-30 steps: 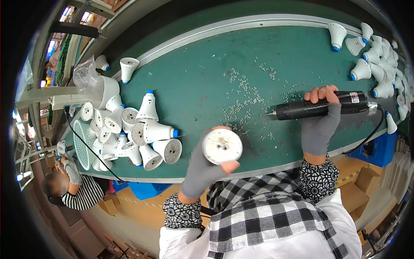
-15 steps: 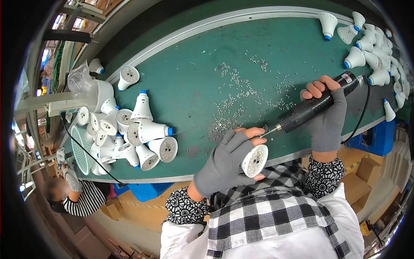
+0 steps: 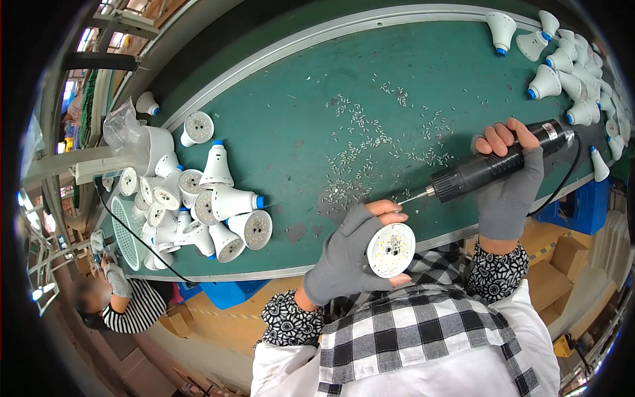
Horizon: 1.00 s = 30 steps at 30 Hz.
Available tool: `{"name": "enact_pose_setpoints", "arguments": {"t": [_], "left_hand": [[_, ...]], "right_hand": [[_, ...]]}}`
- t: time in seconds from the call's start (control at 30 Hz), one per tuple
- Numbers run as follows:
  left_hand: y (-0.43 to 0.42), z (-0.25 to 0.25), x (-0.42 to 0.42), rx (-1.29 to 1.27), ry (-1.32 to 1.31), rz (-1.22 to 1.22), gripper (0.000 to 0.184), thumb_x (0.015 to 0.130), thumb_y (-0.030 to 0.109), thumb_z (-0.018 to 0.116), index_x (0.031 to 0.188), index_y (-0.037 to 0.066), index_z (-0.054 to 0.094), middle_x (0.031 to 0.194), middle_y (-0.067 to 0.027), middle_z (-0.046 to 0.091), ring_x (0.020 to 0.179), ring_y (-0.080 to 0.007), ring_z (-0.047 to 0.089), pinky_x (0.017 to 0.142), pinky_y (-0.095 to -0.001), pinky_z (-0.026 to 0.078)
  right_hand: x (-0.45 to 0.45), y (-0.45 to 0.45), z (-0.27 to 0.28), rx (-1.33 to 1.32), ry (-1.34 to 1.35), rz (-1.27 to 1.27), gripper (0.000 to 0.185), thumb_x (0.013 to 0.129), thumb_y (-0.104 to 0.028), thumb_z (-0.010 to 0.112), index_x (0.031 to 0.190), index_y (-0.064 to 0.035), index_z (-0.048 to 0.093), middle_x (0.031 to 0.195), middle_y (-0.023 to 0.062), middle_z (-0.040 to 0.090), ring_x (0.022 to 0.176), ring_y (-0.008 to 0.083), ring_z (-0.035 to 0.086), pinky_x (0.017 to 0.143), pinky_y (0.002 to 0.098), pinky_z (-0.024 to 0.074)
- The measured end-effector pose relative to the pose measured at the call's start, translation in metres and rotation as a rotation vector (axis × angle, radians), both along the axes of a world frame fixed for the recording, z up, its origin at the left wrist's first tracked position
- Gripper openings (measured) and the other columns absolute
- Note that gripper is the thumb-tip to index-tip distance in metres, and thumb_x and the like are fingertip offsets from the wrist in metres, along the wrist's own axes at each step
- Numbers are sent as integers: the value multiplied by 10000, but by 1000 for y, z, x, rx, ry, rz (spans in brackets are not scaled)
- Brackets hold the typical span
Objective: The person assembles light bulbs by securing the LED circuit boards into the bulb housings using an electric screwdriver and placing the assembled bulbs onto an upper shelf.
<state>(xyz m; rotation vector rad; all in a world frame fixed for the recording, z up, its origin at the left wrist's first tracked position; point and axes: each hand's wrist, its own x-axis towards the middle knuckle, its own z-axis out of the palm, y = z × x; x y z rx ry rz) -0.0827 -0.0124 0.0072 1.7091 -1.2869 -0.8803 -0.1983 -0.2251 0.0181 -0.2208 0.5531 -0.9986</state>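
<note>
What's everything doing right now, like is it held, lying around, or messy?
Left hand: gripping
Held bulb: uncovered, flat face showing
Right hand: gripping
Power screwdriver: held, tip pointing leftward; on or off, can't tell
Tiny screws: scattered loose
Left-side bulbs: mostly heaped, several faces showing
Right-side bulbs: mostly heaped together
Plastic bag: crumpled

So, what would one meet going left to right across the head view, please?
Green mesh basket, upright blue-tipped bulb, left hand with held bulb, right hand gripping power screwdriver, nearest bulb on the right.
</note>
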Motion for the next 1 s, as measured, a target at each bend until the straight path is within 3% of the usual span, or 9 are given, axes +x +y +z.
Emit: {"name": "enact_pose_setpoints", "arguments": {"t": [0.07, 0.17, 0.47, 0.77, 1.0], "left_hand": [[0, 2, -1, 17, 51, 11, 750, 594, 329, 866, 1242, 103, 563, 1271, -88, 490, 1157, -270, 529, 948, -368, 471], [-1, 5, 0, 26, 80, 18, 764, 585, 338, 873, 1246, 113, 562, 1278, -82, 484, 1188, -265, 519, 957, -362, 469], [-1, 7, -2, 48, 98, 15, 778, 570, 332, 874, 1250, 122, 559, 1288, -72, 477, 1198, -259, 506, 964, -367, 463], [-4, 8, -1, 61, 157, 4, 774, 561, 336, 865, 1240, 114, 568, 1283, -77, 483, 1194, -258, 507, 985, -368, 440], [-6, 8, 1, 77, 261, -35, 752, 555, 355, 863, 1209, 95, 599, 1266, -93, 497, 1183, -264, 523, 990, -376, 432]], "right_hand": [[-3, 0, 1, -33, -34, 16, 117, 873, -35, 583, 955, 13, 515, 754, 27, 433, 643, 123, 446, 658, 301, 415], [-5, -1, 2, -40, -36, 66, 139, 880, -77, 596, 832, -42, 471, 743, 25, 451, 653, 134, 450, 679, 312, 424], [-4, 1, 4, -36, -12, 64, 147, 894, -84, 584, 823, -63, 456, 734, 15, 433, 648, 130, 437, 678, 314, 423], [-8, 5, 9, -203, -39, 63, 83, 910, -97, 541, 905, -53, 470, 743, 1, 412, 662, 112, 420, 680, 300, 404], [-10, 2, 10, -525, -263, 241, 200, 856, -131, 552, 993, -92, 411, 737, -2, 461, 579, 111, 477, 636, 308, 436]]}}
